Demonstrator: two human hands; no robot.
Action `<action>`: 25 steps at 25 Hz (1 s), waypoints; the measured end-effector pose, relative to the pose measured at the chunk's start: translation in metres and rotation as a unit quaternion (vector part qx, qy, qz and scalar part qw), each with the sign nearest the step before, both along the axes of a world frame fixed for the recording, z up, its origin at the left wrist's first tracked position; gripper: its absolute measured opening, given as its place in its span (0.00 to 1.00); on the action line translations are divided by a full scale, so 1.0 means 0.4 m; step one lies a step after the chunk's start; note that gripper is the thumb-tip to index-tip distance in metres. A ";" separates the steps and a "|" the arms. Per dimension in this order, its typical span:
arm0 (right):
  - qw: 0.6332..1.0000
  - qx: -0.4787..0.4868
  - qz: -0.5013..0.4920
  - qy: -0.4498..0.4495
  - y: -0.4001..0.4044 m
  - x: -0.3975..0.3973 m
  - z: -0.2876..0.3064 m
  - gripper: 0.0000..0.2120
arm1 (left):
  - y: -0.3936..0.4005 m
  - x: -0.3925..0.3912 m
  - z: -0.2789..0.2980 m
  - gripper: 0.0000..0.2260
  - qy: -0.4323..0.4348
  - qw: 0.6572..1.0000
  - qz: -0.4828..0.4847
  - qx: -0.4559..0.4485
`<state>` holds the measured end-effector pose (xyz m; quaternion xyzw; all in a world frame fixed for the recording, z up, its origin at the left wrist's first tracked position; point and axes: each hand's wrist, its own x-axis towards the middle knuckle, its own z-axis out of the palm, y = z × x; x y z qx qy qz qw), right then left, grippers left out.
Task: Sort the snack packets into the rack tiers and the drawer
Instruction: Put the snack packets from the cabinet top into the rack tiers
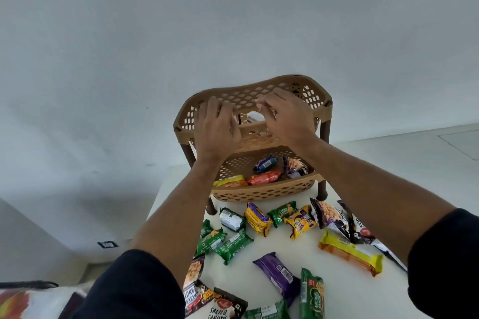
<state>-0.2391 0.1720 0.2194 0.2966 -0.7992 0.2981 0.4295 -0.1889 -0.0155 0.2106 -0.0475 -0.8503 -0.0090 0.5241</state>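
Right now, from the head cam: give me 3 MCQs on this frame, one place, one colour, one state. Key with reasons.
1. Where are both hands?
A. On the table among the packets
B. At the rack's top tier
C. Under the table

2. What colour is the long packet at the table's right edge?
A. Yellow and orange
B. Pink
C. White

3. What is the state of the rack's lower tier?
A. Empty
B. Holds several packets
C. Taken off the rack

Key:
1 B: the left hand and right hand reach into the top tier of the rack.
2 A: the long packet on the table is yellow on top, orange below.
3 B: the lower tier holds a red packet and others.
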 end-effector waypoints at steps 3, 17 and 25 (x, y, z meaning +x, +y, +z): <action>0.999 -0.026 0.036 0.018 0.052 0.038 -0.050 0.06 | 0.040 0.049 -0.082 0.09 -0.011 0.998 -0.059 -0.019; 0.825 0.438 0.185 -0.305 0.262 0.329 -0.542 0.26 | 0.172 0.242 -0.426 0.40 -0.795 0.601 -0.086 -0.008; 0.785 0.509 0.249 -0.252 0.310 0.353 -0.540 0.33 | 0.200 0.272 -0.465 0.29 -0.740 0.663 -0.064 -0.092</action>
